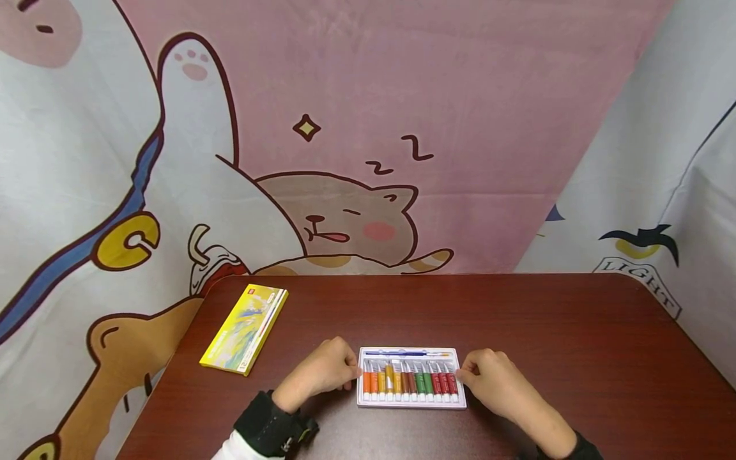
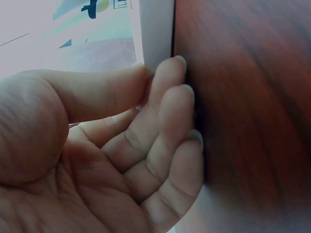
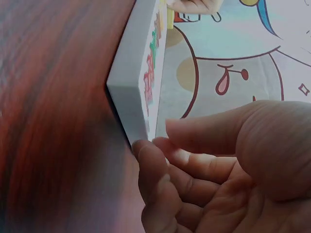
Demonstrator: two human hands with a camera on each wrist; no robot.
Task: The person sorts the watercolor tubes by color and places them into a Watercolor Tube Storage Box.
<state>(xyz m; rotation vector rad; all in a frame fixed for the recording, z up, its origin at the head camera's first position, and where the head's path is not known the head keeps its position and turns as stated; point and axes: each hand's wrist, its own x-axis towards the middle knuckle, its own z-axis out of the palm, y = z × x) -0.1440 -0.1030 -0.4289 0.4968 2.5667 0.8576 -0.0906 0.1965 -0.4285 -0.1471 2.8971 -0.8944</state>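
A white tray (image 1: 411, 406) of paint tubes lies flat on the table. Its row of tubes (image 1: 428, 383) runs from orange through yellow, brown and green to red, with a blue-handled paintbrush (image 1: 397, 353) above them. One ochre tube (image 1: 389, 378) sits slightly higher than its neighbours. My left hand (image 1: 324, 370) pinches the tray's left edge between thumb and curled fingers; the left wrist view shows the tray's side wall (image 2: 156, 34) at the fingertips. At the right edge, my right hand (image 1: 497, 386) holds the tray by its rim, fingertips against the side wall (image 3: 129, 107).
A yellow flat box (image 1: 244, 329) with a painted pattern lies at the table's left side. Behind the brown table (image 1: 575, 332) hangs a cloth (image 1: 460, 96) printed with cartoon animals.
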